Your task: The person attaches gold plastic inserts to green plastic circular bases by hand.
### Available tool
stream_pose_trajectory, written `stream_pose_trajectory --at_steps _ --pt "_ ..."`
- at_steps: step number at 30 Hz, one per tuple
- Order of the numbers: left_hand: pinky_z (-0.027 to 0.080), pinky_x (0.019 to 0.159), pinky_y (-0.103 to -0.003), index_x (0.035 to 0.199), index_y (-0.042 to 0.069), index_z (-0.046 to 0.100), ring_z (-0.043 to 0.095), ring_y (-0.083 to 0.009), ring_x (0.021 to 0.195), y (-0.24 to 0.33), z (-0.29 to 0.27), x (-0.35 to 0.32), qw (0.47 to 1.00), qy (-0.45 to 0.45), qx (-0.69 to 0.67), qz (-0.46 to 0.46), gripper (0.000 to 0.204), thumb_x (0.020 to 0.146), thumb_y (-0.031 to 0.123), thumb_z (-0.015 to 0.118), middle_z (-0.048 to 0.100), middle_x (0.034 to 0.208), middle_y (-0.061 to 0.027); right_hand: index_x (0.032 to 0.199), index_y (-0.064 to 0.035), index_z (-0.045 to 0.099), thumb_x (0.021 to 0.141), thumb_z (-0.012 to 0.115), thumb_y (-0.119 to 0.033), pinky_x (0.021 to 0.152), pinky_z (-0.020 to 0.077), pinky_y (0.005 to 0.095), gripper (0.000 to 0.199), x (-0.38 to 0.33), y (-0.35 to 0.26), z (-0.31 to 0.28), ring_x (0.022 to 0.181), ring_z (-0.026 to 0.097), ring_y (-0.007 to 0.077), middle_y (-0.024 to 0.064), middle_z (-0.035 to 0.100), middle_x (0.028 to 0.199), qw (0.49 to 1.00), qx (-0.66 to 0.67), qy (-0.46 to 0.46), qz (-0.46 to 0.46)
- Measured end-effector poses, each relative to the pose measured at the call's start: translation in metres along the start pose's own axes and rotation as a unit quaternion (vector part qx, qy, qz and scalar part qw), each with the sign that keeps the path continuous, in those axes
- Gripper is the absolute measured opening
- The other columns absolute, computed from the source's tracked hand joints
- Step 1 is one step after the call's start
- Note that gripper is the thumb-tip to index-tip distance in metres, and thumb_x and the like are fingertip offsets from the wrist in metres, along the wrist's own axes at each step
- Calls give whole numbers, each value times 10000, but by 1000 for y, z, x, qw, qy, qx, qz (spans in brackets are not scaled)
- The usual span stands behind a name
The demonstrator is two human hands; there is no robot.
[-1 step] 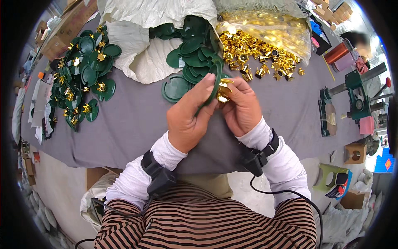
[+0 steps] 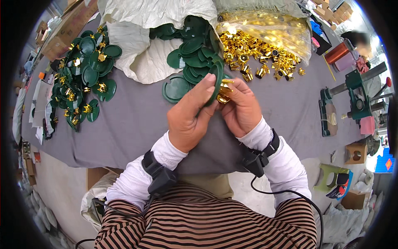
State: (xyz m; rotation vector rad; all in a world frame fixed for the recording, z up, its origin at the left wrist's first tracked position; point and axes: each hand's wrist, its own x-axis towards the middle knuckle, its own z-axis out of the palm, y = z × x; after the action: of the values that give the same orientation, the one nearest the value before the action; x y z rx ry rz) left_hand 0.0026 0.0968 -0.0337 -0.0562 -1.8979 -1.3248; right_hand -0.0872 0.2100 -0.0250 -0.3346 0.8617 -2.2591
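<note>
My left hand grips a dark green round plastic disc by its edge, holding it tilted nearly upright above the table. Against the disc's right face, my right hand pinches a shiny gold claw-shaped fitting between thumb and fingers. The two parts touch; how they meet is partly hidden by the fingers. Just beyond my hands lies a heap of green discs, spilling from a white woven sack. To its right is a pile of loose gold fittings.
At the left, a heap of green discs with gold fittings on them rests on the grey tablecloth. A green hand-press tool stands at the right edge. Clear plastic partly covers the gold pile. Cables run from the black wrist devices.
</note>
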Motion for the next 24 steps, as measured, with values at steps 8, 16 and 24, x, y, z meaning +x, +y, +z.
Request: stream_pose_trajectory --at_steps 8,16,24 --pt "505 768 -271 1109 -15 599 640 -148 887 -5 -25 23 987 -22 22 -156 257 874 76 649 677 984 -97 977 -49 594 927 603 -213 586 520 260 171 15 -16 -6 719 633 154 71 659 897 993 -103 -2 54" --pt "461 879 -284 1189 -22 577 619 -185 968 -10 -175 131 878 167 440 87 385 877 194 642 647 1101 -145 1066 -16 599 980 498 -256 621 468 225 274 37 -56 -40 745 561 132 74 603 949 997 -22 70 14" --pt "397 947 -387 1161 99 594 489 -283 1163 -30 8 64 856 -297 381 183 416 751 66 656 581 1242 -54 1151 0 605 897 548 -8 691 521 234 261 40 -51 -49 847 627 128 60 619 1001 931 -324 73 -150"
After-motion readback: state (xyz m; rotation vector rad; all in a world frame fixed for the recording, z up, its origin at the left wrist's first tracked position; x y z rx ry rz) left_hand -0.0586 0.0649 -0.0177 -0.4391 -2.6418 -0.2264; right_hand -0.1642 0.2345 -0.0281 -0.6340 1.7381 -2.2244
